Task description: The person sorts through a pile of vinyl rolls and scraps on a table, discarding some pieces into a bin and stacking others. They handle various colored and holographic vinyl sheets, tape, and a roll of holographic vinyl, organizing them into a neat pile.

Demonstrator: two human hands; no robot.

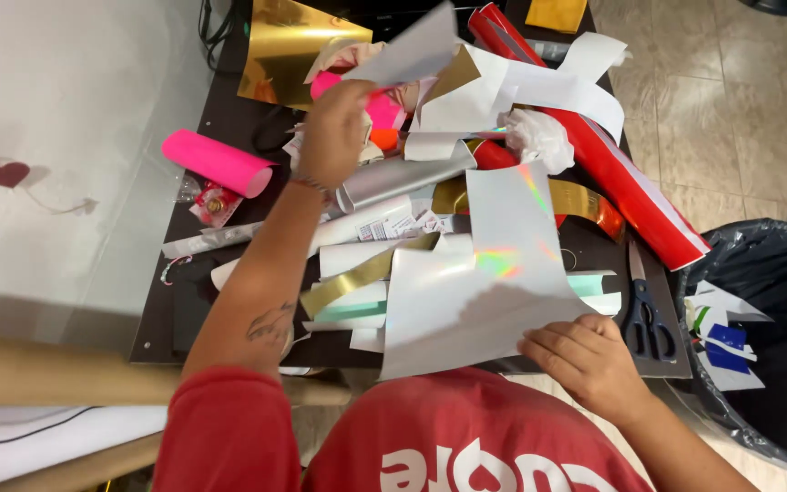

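Left hand [334, 132] raised over cluttered dark table [184, 319], fingers pinched on grey-white sheet [412, 50] held above pile. Right hand [585, 360] rests near table's front edge, fingers together, pressing corner of large holographic silver sheet [466, 301] (rainbow glare across it). Pink roll [216, 162] left of raised hand; red roll [612, 169] at right; scissors [646, 314] just beside right hand; black-lined bin [767, 264] beyond.
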